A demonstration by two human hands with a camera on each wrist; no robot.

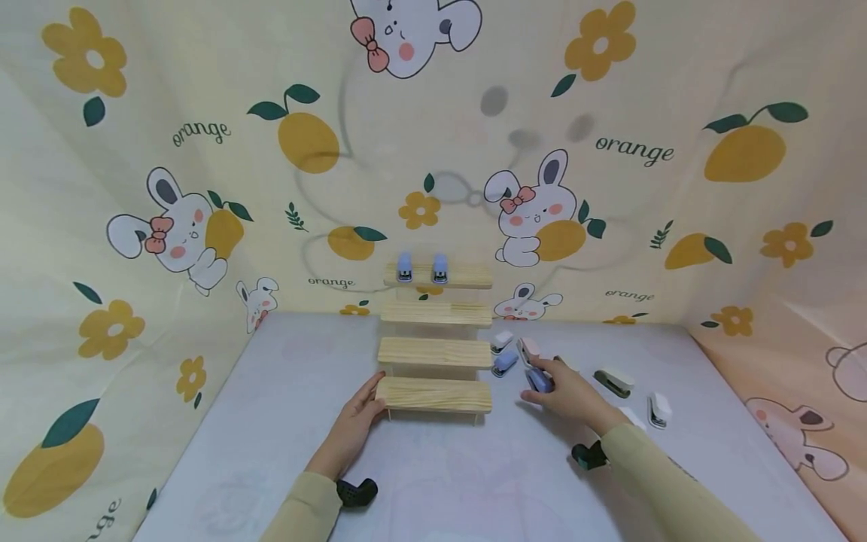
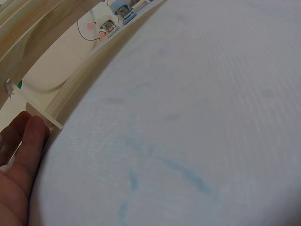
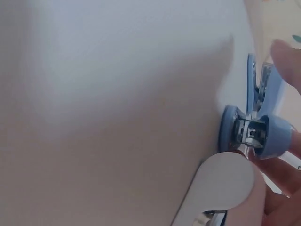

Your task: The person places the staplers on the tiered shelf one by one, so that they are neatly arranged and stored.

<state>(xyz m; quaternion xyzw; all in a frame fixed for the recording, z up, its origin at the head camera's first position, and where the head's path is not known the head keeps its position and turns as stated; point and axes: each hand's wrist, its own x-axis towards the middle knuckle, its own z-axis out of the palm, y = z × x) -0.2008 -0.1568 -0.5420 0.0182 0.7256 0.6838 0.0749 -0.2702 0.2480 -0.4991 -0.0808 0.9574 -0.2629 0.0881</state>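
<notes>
A wooden tiered stand (image 1: 433, 395) with stepped boards stands mid-table. My left hand (image 1: 357, 421) rests against the left end of its lowest board, and in the left wrist view its fingertips (image 2: 35, 129) are beside a pale leg (image 2: 40, 110) of the stand. To the right, my right hand (image 1: 569, 388) reaches over a blue stapler (image 1: 539, 380). In the right wrist view, fingers lie behind that stapler (image 3: 254, 134), while the thumb (image 3: 284, 56) is spread away from it. A pink stapler (image 1: 527, 350) lies just beyond; another blue stapler (image 1: 504, 363) is to its left.
Two blue staplers (image 1: 440, 269) stand on the top board (image 1: 474, 278). A white stapler (image 1: 501, 341) sits near the stand's right side. Farther right lie a dark green and white stapler (image 1: 613, 382) and another white one (image 1: 658, 411). A printed curtain (image 1: 433, 113) surrounds the table.
</notes>
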